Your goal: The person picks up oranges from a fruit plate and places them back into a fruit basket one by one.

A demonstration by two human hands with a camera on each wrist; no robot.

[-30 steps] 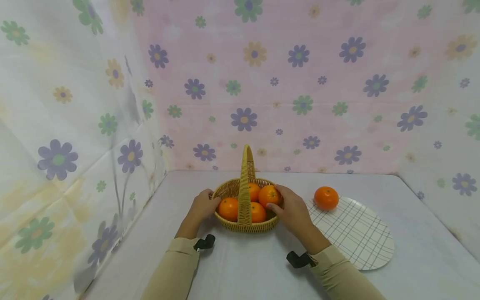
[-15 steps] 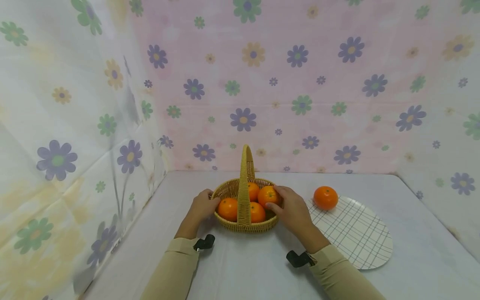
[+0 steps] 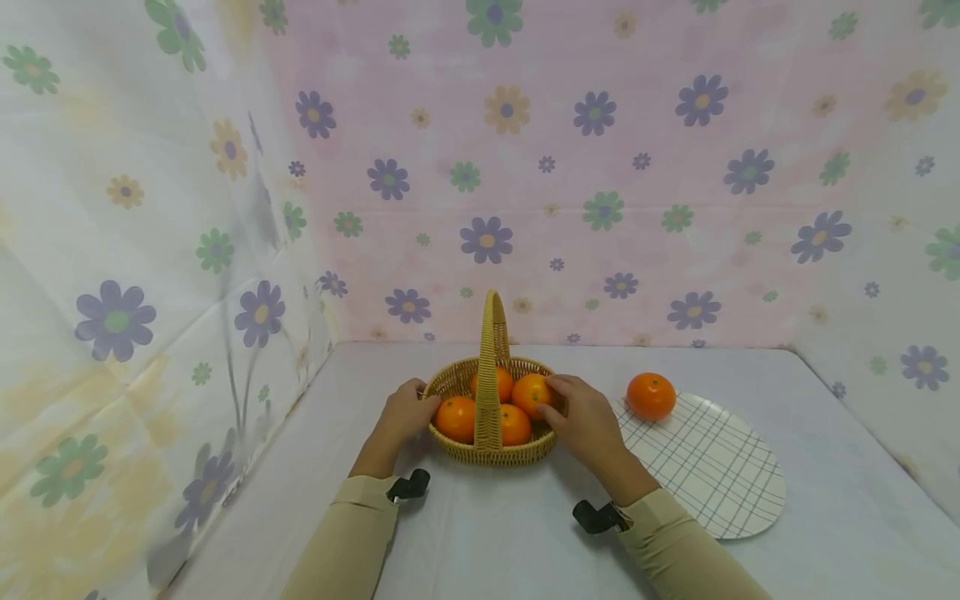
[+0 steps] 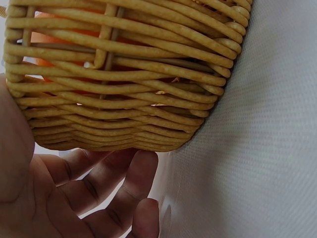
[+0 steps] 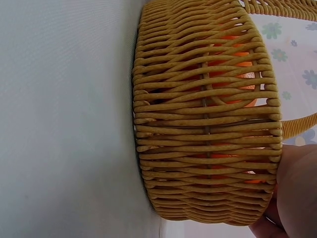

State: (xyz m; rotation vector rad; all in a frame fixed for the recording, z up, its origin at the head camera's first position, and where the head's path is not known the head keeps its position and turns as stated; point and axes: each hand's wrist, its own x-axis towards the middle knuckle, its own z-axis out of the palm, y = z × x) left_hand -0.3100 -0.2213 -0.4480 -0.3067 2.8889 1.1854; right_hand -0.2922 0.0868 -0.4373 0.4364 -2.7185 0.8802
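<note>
In the head view a yellow wicker basket with a tall handle stands on the table, holding several mandarin oranges. My left hand grips its left rim, thumb on top; in the left wrist view the fingers lie against the outer wicker. My right hand reaches over the right rim, thumb and fingers at the right side of one mandarin orange. Another mandarin orange lies near the left hand. In the right wrist view the basket wall hides most of the right fingers.
To the right, a white checked oval plate lies on the white-covered table. A loose mandarin orange sits at the plate's far left edge. Flowered cloth walls the table at the back and sides.
The mandarin orange at my right hand has shifted slightly left in the basket, and the one behind it has moved left too. My left hand and the basket stay put.
</note>
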